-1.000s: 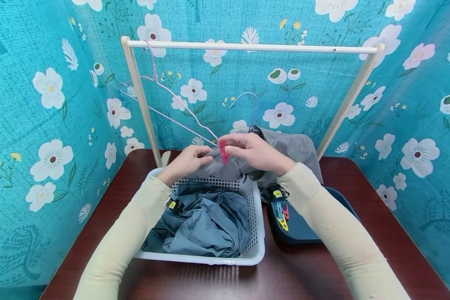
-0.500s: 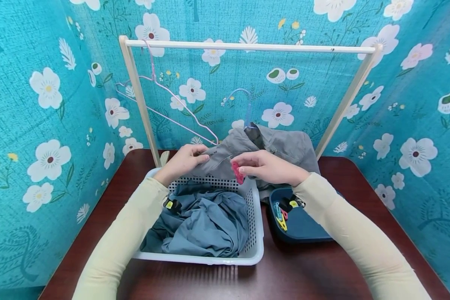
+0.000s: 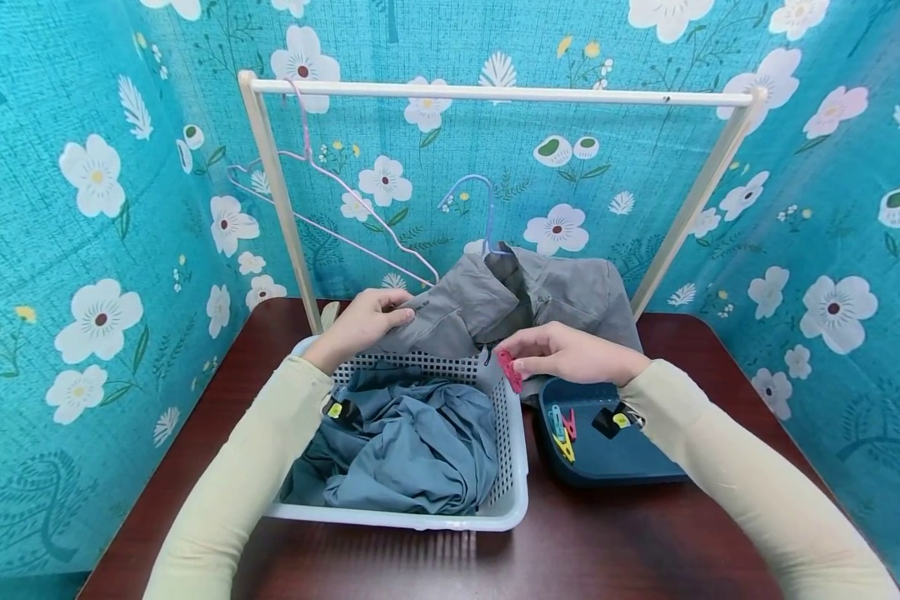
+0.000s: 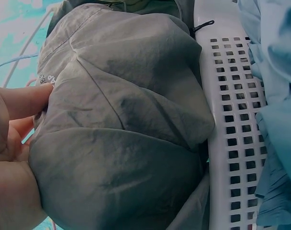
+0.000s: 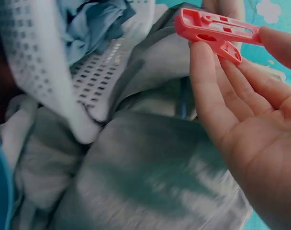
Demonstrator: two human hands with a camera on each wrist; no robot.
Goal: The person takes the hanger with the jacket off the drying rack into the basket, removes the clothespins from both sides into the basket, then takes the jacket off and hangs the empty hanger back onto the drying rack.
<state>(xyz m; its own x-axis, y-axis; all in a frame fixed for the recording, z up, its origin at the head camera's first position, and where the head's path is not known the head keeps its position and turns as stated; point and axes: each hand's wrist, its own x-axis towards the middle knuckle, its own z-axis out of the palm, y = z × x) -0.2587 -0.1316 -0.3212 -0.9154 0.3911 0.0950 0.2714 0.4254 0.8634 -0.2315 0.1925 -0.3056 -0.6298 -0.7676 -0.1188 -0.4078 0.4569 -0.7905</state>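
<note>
A grey garment [image 3: 450,312] is draped over a blue hanger [image 3: 489,208], whose hook stands up free below the rack's bar. My left hand [image 3: 367,323] pinches the garment's left end between thumb and fingers, as the left wrist view shows with the grey cloth [image 4: 121,105]. In my right hand [image 3: 570,354] is a red clothespin [image 3: 510,371], held between thumb and fingertips in front of the garment and apart from it. The right wrist view shows the red clothespin [image 5: 217,31] up close. Part of the hanger is hidden under the cloth.
A wooden rack [image 3: 495,93] stands at the back with a pink hanger [image 3: 367,212] on its left. In front is a white basket [image 3: 513,500] of blue-grey cloth [image 3: 412,450]. A dark blue tray [image 3: 615,467] with several clothespins [image 3: 562,433] sits at right.
My right hand has moved right and down with the red clothespin, away from the garment's left end. The blue hanger's hook has shifted left. My left hand has kept its hold.
</note>
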